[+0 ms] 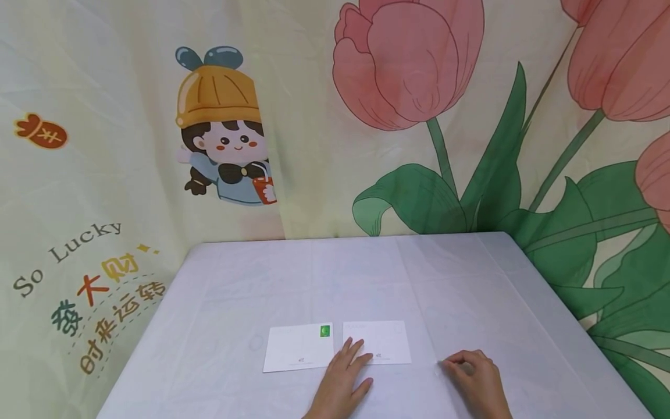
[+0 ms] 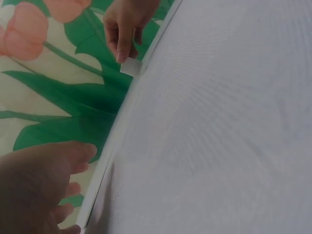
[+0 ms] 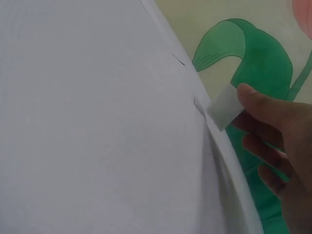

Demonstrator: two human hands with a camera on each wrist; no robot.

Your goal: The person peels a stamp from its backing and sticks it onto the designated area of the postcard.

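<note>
Two white postcards lie side by side on the table. The left postcard (image 1: pixel 295 352) has a green stamp (image 1: pixel 325 331) at its upper right corner. On the lower left of the right postcard (image 1: pixel 384 337) rests my left hand (image 1: pixel 342 378), its fingers spread and fairly straight. My right hand (image 1: pixel 478 375), to the right of that postcard, pinches a small postage stamp (image 3: pixel 225 108) between thumb and index finger. The stamp's toothed edge and plain white back show in the right wrist view. Low over the tabletop, it points away from the fingertips.
A white cloth covers the table (image 1: pixel 314 273), with light creases along it. Behind the table hangs a curtain (image 1: pixel 309 116) printed with pink tulips, green leaves and a cartoon child in a yellow hat.
</note>
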